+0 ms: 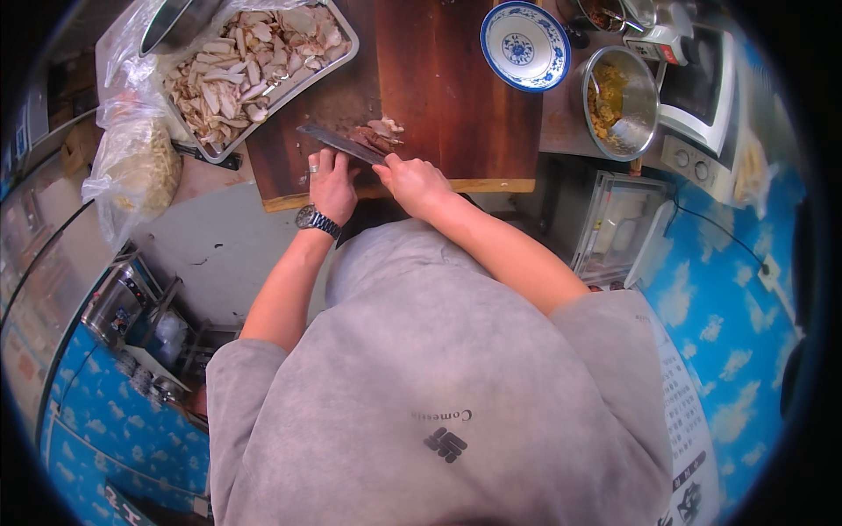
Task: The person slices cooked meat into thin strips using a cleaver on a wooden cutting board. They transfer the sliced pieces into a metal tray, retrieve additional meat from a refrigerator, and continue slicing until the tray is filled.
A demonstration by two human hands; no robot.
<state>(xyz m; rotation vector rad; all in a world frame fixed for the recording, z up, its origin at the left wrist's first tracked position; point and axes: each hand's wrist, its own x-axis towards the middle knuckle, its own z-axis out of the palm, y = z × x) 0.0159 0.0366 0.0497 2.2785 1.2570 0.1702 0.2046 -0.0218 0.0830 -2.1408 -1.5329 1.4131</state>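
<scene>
My right hand (414,184) is closed around the handle end of a knife (345,143), whose broad blade points to the upper left over a dark wooden cutting board (454,131). Just beyond the blade lies a small pile of sliced cooked meat (383,131). My left hand (331,179), with a ring and a wristwatch (318,221), is near the blade on the board's near side; whether its fingertips touch the blade or anything beneath it cannot be told. A metal tray (289,102) heaped with cut meat (230,72) overlaps the board's left side.
A blue-and-white plate (525,46) rests at the board's upper right. Farther right are a steel bowl (651,108) of yellowish food with a spoon, a seasoning jar (654,47) and a white appliance (700,125). A plastic bag of pale food (141,164) hangs by the tray's left.
</scene>
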